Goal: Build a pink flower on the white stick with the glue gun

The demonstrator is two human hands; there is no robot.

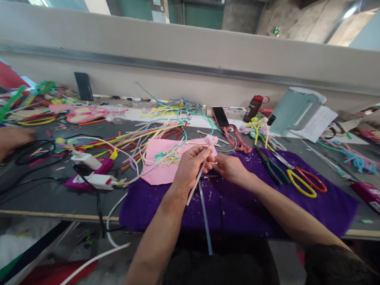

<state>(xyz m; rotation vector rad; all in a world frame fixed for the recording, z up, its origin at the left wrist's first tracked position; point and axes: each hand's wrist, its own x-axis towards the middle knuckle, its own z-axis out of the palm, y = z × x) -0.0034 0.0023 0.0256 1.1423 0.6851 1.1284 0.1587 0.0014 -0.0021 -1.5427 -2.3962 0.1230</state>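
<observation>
My left hand [194,164] is closed around the beige stem of a pipe-cleaner flower [211,139]. Its fluffy pale lilac head stands above my fingers, and the stem slants down below them. Close beside it, my right hand [233,168] is closed in a pinch near the stem; a bit of pink shows at its fingertips, too small to name. Under my hands a translucent glue stick [204,215] points toward me from a blue tool mostly hidden by my hands. A pink sheet [154,172] with short pipe-cleaner pieces [169,157] lies left of them, on a purple cloth [249,202].
Pliers [271,168] and scissors [301,174] lie to the right. Behind are a phone [220,117], a brown bottle [253,108] and loose pipe cleaners [160,118]. A power strip [103,170] with cables sits at left. Another person's hand [14,140] is at the far left.
</observation>
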